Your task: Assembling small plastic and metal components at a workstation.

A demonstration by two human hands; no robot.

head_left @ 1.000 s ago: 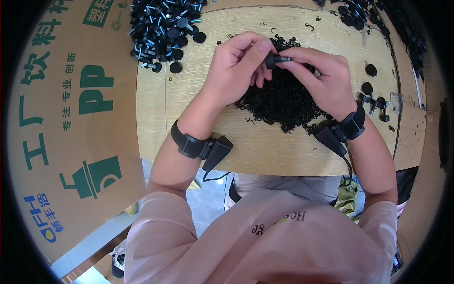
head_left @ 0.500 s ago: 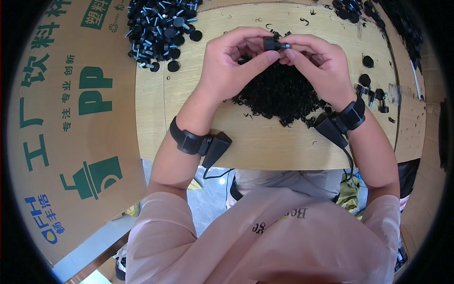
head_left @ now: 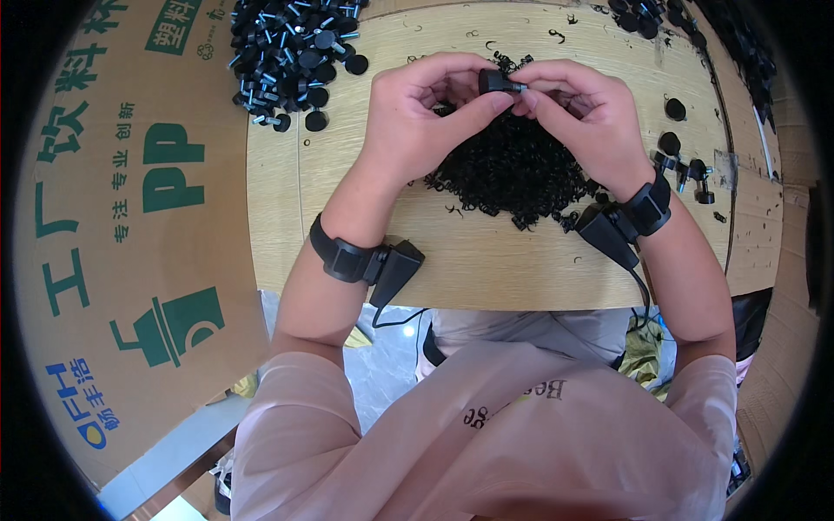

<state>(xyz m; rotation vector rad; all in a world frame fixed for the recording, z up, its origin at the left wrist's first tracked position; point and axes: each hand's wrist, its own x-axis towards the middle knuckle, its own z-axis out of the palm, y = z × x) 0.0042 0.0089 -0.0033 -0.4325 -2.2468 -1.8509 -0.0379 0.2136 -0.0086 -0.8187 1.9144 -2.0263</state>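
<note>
Between my hands, above the near table, is a black round-headed screw foot [head_left: 492, 81] with a threaded metal stud pointing right. My left hand [head_left: 417, 113] is closed round its black head, thumb below and fingers above. The thumb and fingertips of my right hand [head_left: 591, 113] pinch at the stud's end; a small black piece there is too covered to make out. Right below both hands lies a heap of small black curled clips [head_left: 521, 169], partly hidden by the fingers.
A large pile of similar screw feet [head_left: 291, 61] lies at the far left. Several more [head_left: 695, 174] are at the right, and others [head_left: 643, 17] at the far right. Loose clips are scattered on the wooden table [head_left: 347, 260]. A printed cardboard sheet [head_left: 174, 252] stands along the left.
The screw foot has shifted slightly left and tilted a little in my fingers. The right fingertips stay at the stud's end; both arms are almost still.
</note>
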